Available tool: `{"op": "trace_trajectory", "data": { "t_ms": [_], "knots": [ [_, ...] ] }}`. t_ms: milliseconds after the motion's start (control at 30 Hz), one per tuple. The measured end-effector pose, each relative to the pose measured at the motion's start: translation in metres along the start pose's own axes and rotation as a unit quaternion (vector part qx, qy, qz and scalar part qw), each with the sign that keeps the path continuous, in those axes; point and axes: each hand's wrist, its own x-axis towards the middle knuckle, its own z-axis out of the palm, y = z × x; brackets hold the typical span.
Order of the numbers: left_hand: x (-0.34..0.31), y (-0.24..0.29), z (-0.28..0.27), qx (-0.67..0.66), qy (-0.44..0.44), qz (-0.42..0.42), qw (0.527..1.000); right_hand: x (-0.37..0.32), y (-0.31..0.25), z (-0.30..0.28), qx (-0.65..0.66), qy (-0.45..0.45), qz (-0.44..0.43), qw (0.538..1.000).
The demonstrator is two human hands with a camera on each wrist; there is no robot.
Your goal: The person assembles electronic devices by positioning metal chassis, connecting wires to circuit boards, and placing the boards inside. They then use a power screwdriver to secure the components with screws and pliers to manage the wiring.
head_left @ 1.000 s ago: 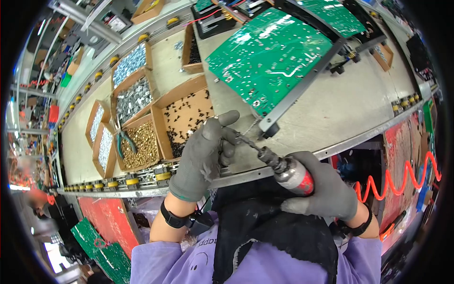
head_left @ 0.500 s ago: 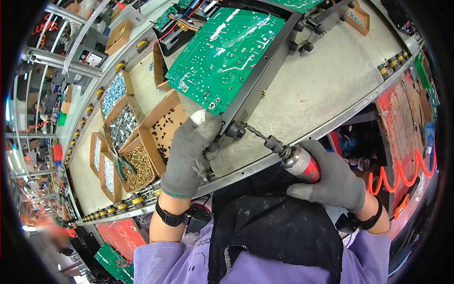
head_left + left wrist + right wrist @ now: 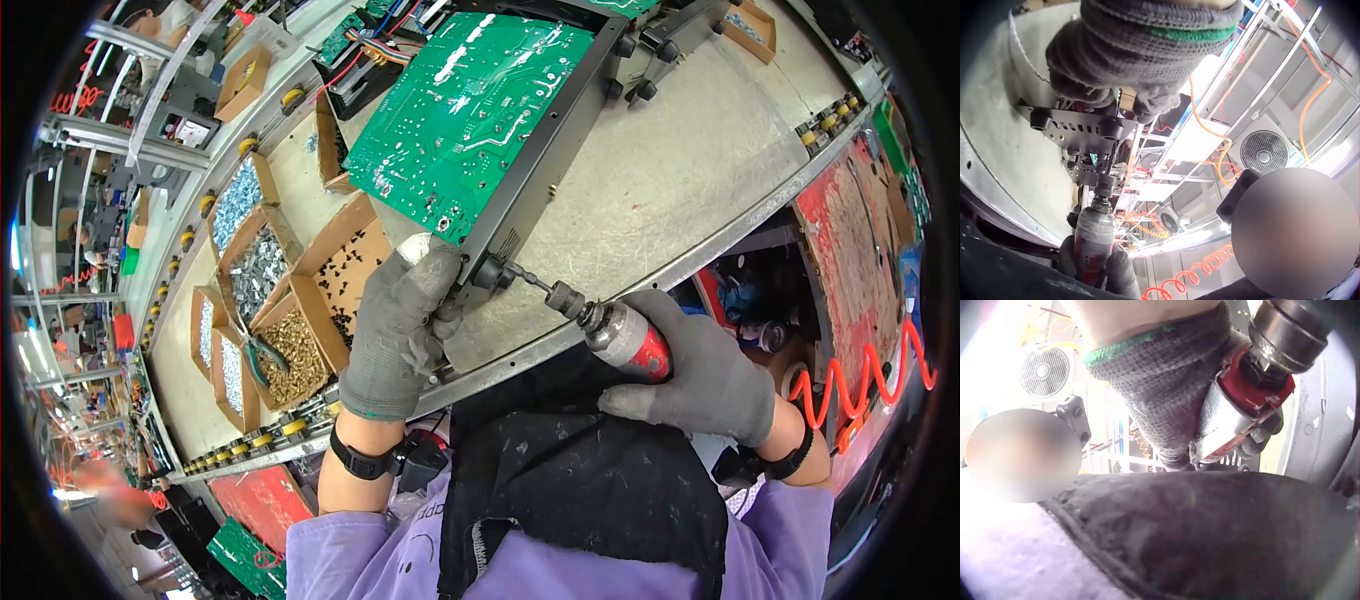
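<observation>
In the head view the gloved left hand [image 3: 402, 325] grips the near corner of a black metal chassis [image 3: 540, 150] carrying a green circuit board [image 3: 465, 120]. The gloved right hand [image 3: 700, 375] is wrapped round a red and silver power driver [image 3: 630, 342]. Its bit meets a black round foot [image 3: 492, 273] at the chassis corner; the exact contact is too small to tell. The left wrist view shows the left hand [image 3: 1141, 56] above the chassis side [image 3: 1075, 130] and the driver [image 3: 1094, 240] below it. In the right wrist view the right hand [image 3: 1166, 387] holds the driver body [image 3: 1229, 419].
Cardboard trays of screws and small metal parts stand at the left, with pliers [image 3: 262, 352] lying over the brass-coloured pieces [image 3: 290, 365]. Roller rails [image 3: 250, 442] edge the metal table [image 3: 690, 160]. A red coiled hose [image 3: 860, 390] hangs at the right, and another chassis lies at the back.
The left hand has moved from open space beside the trays onto the chassis corner. The chassis has shifted left and is tilted differently. The driver's bit has come to the foot.
</observation>
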Motion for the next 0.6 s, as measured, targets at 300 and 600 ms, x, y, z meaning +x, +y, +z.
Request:
{"op": "trace_trajectory", "data": {
  "t_ms": [300, 600],
  "knots": [
    [-0.001, 0.003, 0.007, -0.001, 0.014, -0.004, 1.0, -0.003, -0.012, -0.004, -0.037, 0.011, 0.003, 0.999],
    [-0.001, 0.007, 0.008, 0.016, -0.017, 0.002, 1.0, -0.008, -0.022, -0.006, -0.039, 0.025, -0.001, 0.999]
  ]
}}
